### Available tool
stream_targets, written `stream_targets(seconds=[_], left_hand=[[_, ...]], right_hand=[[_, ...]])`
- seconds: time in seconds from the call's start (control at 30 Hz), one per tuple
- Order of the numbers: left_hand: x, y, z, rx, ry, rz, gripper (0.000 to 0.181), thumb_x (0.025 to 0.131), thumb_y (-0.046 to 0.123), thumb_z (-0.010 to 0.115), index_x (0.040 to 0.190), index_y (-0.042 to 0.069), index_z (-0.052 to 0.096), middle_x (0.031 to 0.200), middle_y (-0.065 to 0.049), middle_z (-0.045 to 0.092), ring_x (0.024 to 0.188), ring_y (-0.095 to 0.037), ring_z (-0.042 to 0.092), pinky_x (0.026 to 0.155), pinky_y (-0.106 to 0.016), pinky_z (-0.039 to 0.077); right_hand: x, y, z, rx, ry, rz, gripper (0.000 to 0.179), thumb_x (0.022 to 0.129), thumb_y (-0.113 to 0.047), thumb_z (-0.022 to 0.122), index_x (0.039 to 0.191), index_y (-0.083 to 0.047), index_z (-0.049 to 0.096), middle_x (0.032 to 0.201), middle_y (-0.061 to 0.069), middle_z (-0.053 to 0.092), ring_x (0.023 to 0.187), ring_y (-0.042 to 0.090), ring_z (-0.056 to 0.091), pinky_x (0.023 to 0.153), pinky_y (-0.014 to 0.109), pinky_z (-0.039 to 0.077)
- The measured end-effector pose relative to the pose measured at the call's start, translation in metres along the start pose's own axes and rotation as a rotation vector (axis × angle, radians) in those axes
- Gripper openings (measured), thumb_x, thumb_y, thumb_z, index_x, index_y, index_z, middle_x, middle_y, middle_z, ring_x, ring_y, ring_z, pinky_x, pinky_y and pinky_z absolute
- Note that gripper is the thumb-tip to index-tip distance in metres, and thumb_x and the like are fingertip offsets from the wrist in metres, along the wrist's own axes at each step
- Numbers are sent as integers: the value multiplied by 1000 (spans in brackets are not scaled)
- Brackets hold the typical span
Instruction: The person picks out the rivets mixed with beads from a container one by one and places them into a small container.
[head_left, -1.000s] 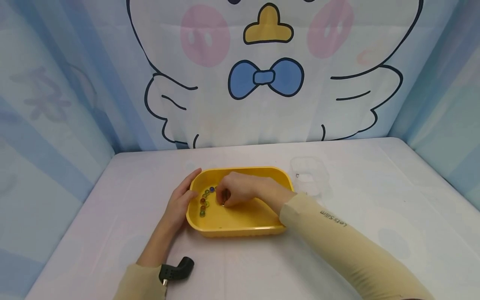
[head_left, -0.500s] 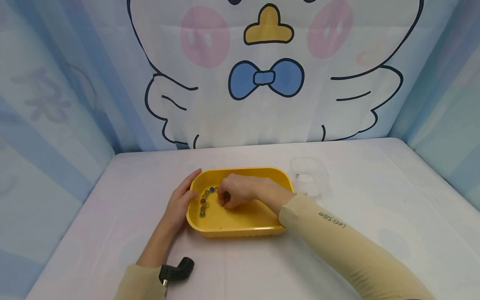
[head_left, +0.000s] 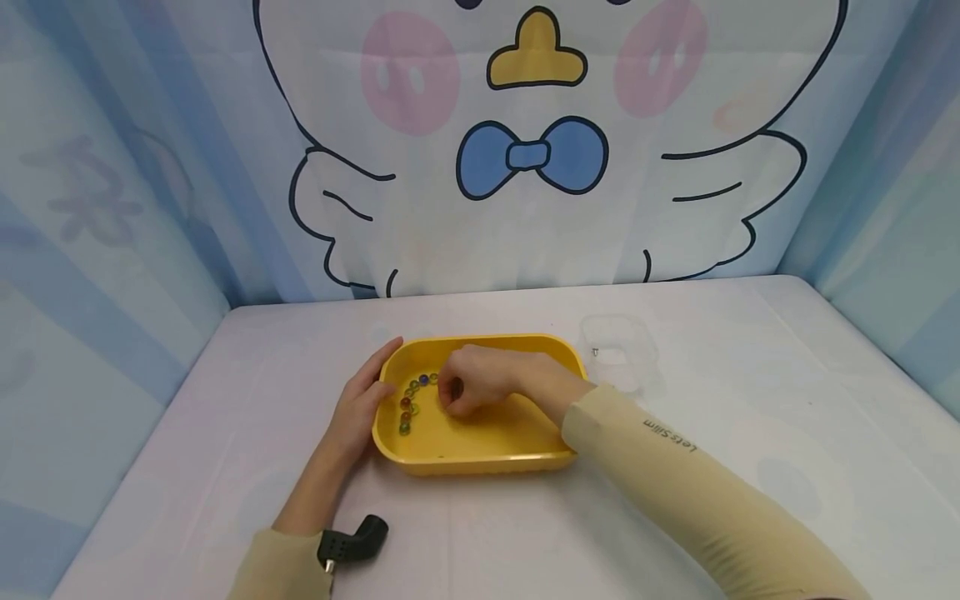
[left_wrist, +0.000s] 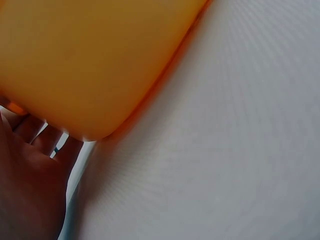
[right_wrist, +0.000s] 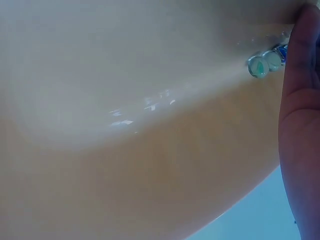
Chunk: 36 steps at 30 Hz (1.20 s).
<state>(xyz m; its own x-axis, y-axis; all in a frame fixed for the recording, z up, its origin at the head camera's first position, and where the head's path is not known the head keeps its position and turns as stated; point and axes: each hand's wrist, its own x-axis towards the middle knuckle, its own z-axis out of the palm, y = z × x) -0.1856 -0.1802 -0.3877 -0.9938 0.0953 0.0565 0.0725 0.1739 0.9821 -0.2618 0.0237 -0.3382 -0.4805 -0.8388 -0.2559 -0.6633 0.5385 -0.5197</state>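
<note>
A yellow tray (head_left: 480,460) stands on the white table. Along its left inner side, several glass marbles (head_left: 406,402) lie in a curved row, green, amber and blue among them. My left hand (head_left: 356,412) grips the tray's left end, thumb at the rim and fingers along the outer wall. Inside the tray, my right hand (head_left: 483,379) is lowered with thumb and fingers bent together in a pinch, right of the row. Its fingertips are hidden, so whether a marble sits between them does not show. In the right wrist view, a green-tinted marble (right_wrist: 258,66) lies beside that hand.
A clear plastic box (head_left: 618,354) stands behind the tray to the right, with a tiny dark item in it. A printed cloth (head_left: 528,233) hangs at the table's far edge. A black wrist camera (head_left: 352,542) sticks out from the left sleeve.
The right hand has shifted slightly right, uncovering a marble beside the blue one. A small glint at its fingertips one second ago no longer shows. The left hand stays put.
</note>
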Motion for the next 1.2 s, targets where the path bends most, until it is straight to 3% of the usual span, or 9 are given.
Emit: stream_targets(seconds=[0.33,0.57,1.2], left_hand=[[0,0,0,-6,-7,5,63,96,2,38,158,11,34,164,-4,28,150,-21,22,121,-43,16],[0,-1,-1,-1,-10,20,62,96,3,38,158,11,34,163,-5,29,150,-22,22,122,-43,15],[1,-3,-1,4,-5,22,62,96,2,38,158,10,35,163,-5,29,150,-22,22,122,-43,15]], right_hand=[[-1,3,-1,99,24,-18,5,89,-5,69,90,-9,70,82,-4,62,75,8,55,69,20,47],[-5,1,-4,169,63,-8,7,91,-3,69,93,-10,69,88,-1,64,81,12,57,76,22,51],[-9,4,-12,200,145,-50,10,91,-3,66,99,-6,71,92,1,67,81,12,57,75,22,50]])
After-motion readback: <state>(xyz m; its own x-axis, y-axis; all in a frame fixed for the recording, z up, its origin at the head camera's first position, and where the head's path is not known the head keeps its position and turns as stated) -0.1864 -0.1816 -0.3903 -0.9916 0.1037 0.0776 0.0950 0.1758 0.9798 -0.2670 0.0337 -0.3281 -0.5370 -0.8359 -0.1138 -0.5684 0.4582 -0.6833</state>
